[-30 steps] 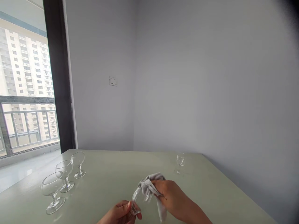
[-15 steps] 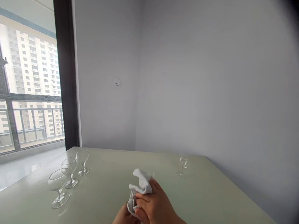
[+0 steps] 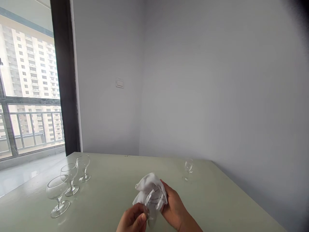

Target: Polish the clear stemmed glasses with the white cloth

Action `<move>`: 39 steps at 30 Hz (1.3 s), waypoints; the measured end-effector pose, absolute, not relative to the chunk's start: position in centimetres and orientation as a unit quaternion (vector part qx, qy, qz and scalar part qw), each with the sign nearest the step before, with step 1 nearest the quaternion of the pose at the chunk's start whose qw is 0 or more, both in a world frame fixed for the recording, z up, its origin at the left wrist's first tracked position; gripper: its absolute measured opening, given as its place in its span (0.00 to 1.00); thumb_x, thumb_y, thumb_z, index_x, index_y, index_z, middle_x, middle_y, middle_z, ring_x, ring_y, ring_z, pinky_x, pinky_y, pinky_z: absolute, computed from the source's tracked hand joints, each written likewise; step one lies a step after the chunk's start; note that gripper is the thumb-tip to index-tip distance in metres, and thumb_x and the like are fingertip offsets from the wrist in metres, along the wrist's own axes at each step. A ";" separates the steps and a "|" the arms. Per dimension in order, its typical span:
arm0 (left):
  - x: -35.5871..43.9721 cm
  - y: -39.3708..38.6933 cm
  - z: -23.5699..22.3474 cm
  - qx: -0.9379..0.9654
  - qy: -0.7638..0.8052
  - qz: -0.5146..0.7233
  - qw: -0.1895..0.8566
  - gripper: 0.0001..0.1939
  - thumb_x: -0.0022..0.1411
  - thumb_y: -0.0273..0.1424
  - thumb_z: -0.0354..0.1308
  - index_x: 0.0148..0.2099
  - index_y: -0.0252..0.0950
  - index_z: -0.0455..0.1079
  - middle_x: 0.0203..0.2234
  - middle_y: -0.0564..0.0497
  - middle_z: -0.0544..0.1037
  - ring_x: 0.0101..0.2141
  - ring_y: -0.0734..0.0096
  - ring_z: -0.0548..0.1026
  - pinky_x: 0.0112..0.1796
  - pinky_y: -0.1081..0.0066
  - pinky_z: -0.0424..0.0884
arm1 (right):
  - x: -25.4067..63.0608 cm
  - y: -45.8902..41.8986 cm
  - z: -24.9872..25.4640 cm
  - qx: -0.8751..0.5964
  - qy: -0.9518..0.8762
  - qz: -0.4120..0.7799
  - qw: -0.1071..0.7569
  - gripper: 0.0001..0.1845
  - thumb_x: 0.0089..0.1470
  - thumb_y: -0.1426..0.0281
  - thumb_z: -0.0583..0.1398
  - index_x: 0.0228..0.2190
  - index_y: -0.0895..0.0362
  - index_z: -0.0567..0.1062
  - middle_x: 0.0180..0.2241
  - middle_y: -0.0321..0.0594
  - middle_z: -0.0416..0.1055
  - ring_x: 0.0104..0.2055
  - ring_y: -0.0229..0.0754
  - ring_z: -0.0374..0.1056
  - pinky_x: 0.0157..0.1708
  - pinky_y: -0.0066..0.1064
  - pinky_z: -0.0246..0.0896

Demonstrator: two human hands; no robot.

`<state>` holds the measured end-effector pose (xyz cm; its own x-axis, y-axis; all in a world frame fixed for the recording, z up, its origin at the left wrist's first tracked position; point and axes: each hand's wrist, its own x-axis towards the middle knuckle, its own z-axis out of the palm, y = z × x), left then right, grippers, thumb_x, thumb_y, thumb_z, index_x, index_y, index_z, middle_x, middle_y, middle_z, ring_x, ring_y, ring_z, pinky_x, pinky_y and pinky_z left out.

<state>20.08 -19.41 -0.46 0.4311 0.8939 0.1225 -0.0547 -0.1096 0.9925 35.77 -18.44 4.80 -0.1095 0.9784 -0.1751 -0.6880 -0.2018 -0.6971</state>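
Low over the near middle of the table, my left hand (image 3: 133, 217) pinches a clear stemmed glass (image 3: 153, 203), fingers closed at its lower left side. A crumpled white cloth (image 3: 150, 179) wraps behind and around the glass. My right hand (image 3: 174, 206) is closed round the cloth and glass from the right, its fingertips mostly hidden behind them. The glass's outline is partly lost against the cloth, so I cannot tell exactly which part each hand grips.
Three stemmed glasses stand upright in a row at the left: a near one (image 3: 58, 196), a middle one (image 3: 70, 177) and a far one (image 3: 83, 167). A smaller stemmed glass (image 3: 188, 168) stands at the back right of the pale green table (image 3: 217, 199). Walls rise behind it.
The cloth has turned and spread, and the clear glass now shows against it. My right hand has shifted right from over the cloth to its side. The view has moved slightly.
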 end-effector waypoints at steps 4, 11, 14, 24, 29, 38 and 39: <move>20.3 -19.6 -0.6 0.552 0.356 0.467 0.593 0.27 0.47 0.58 0.55 0.34 0.39 0.61 0.12 0.59 0.65 0.14 0.81 0.58 0.17 0.79 0.49 | 33.7 -18.9 3.9 -0.291 -0.186 0.677 0.650 0.19 0.48 0.55 0.60 0.33 0.58 0.75 0.29 0.39 0.73 0.29 0.41 0.66 0.22 0.28 0.57; 21.6 -20.3 -0.9 0.429 0.362 0.508 0.654 0.33 0.45 0.56 0.58 0.47 0.40 0.60 0.10 0.61 0.65 0.13 0.82 0.58 0.18 0.80 0.50 | 32.9 -20.1 2.1 -0.431 -0.405 0.426 0.685 0.21 0.51 0.52 0.57 0.32 0.56 0.75 0.26 0.38 0.68 0.28 0.40 0.63 0.26 0.28 0.59; 21.9 -20.6 -0.8 0.347 0.346 0.520 0.699 0.40 0.42 0.53 0.63 0.54 0.41 0.58 0.11 0.61 0.65 0.15 0.80 0.61 0.19 0.80 0.55 | 32.6 -20.7 1.7 -0.423 -0.513 0.257 0.701 0.16 0.56 0.58 0.54 0.39 0.53 0.74 0.40 0.43 0.67 0.40 0.43 0.64 0.37 0.29 0.61; 20.2 -19.9 0.0 0.327 0.322 0.544 0.703 0.33 0.51 0.57 0.51 0.51 0.40 0.70 0.35 0.47 0.78 0.33 0.64 0.75 0.35 0.69 0.70 | 31.5 -21.3 0.2 -0.468 -0.752 -0.007 0.464 0.15 0.49 0.72 0.56 0.37 0.44 0.76 0.32 0.40 0.67 0.33 0.45 0.64 0.32 0.33 0.61; 19.6 -19.9 1.0 0.355 0.374 0.536 0.669 0.34 0.53 0.56 0.48 0.57 0.43 0.64 0.35 0.49 0.77 0.37 0.61 0.74 0.39 0.66 0.69 | 31.0 -21.3 0.0 -0.485 -0.778 0.100 0.388 0.18 0.38 0.78 0.59 0.31 0.46 0.79 0.36 0.41 0.70 0.34 0.44 0.67 0.33 0.31 0.61; 20.3 -18.9 -0.3 0.357 0.370 0.553 0.656 0.40 0.46 0.52 0.61 0.57 0.38 0.61 0.12 0.63 0.59 0.13 0.83 0.55 0.15 0.81 0.51 | 32.8 -19.8 3.0 -0.449 -0.433 0.565 0.540 0.07 0.39 0.68 0.57 0.15 0.57 0.67 0.14 0.28 0.53 0.18 0.33 0.50 0.19 0.25 0.46; 20.4 -18.8 -0.4 0.357 0.365 0.557 0.655 0.39 0.45 0.51 0.62 0.57 0.38 0.61 0.14 0.61 0.62 0.13 0.83 0.56 0.16 0.80 0.52 | 32.7 -19.7 2.9 -0.423 -0.418 0.571 0.566 0.07 0.40 0.66 0.59 0.18 0.57 0.70 0.15 0.28 0.55 0.20 0.34 0.52 0.21 0.25 0.48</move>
